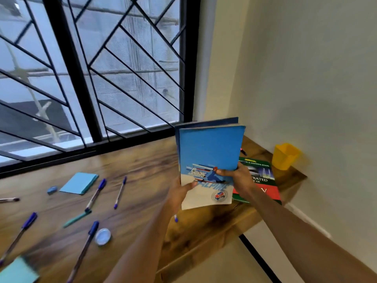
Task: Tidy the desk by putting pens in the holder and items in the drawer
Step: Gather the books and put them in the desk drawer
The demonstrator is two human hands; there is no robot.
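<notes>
While upright in both hands, left hand (181, 190) and right hand (237, 176) gripping blue notebooks (208, 156); pens (95, 194) left, holder (284, 157) at right counter (142, 166) corner.

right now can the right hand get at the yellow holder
Probably not at once: the right hand and the left hand both grip the blue notebooks. The path looks free otherwise; the yellow holder stands in the desk corner, beyond the green book.
</notes>
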